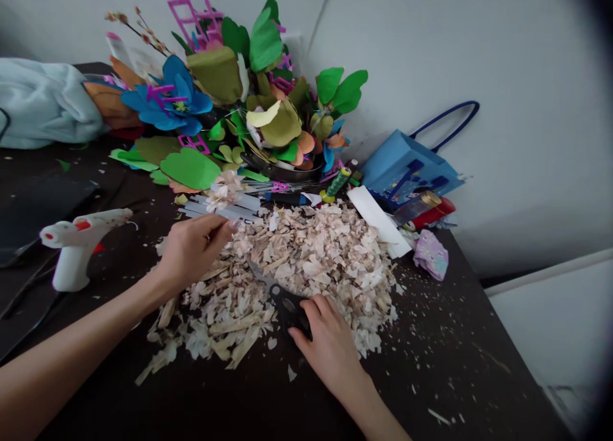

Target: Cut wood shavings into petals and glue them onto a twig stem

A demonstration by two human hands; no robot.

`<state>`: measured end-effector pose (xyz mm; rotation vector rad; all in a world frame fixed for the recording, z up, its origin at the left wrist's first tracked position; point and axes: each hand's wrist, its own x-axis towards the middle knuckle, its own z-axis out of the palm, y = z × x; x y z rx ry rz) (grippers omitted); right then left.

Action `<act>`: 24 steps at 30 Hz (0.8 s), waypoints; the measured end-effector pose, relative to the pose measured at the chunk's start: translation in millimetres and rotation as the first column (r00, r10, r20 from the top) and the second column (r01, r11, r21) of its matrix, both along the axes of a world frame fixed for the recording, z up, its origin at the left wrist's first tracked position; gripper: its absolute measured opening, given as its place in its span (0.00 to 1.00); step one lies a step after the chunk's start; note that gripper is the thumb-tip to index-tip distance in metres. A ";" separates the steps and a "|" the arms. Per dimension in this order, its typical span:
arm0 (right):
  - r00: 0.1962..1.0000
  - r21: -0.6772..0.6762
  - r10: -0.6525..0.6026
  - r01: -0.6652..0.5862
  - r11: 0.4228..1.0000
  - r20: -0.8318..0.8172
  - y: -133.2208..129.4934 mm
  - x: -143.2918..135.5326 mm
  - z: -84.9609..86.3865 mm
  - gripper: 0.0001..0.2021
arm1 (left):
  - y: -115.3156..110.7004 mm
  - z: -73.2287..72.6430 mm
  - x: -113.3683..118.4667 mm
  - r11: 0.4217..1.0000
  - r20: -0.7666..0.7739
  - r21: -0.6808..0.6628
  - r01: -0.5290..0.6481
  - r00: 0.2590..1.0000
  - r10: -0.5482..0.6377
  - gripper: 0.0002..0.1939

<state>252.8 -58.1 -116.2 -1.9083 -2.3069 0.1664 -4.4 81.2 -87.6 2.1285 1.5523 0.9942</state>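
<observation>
A wide heap of pale cut scraps (325, 256) covers the middle of the dark table (431, 339). Black-handled scissors (287, 304) lie over the heap, blades pointing up and left, their handles in my right hand (330, 342), whose fingers curl round them. At the heap's upper left edge is my left hand (194, 246), thumb and fingertips pinched together. Whatever is between those fingertips is too small to make out. Just above them a pale pink dried flower (225, 189) rests on translucent glue sticks (244, 208).
White glue gun (76, 246) at left, its cable below. Felt flowers and leaves (215, 77) fill the back. Behind the heap stand a green thread spool (339, 180) and a blue bag (407, 166); a white strip (378, 221) and crumpled floral cloth (431, 254) lie right.
</observation>
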 end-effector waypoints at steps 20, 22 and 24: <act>0.167 -0.349 -0.320 -0.183 0.919 -0.932 -0.8 39.4 19.1 0.14 | -17.4 -8.0 13.3 0.904 -0.202 0.296 0.310 0.945 -0.258 0.23; 0.049 -0.342 -0.339 -0.181 0.922 -0.940 0.8 36.0 15.9 0.17 | -16.7 -9.2 13.0 0.893 -0.216 0.320 0.316 0.942 -0.256 0.23; -0.025 -0.329 -0.335 -0.141 0.934 -0.942 2.3 33.1 12.3 0.19 | -16.4 -11.9 12.5 0.870 -0.232 0.358 0.339 0.935 -0.269 0.23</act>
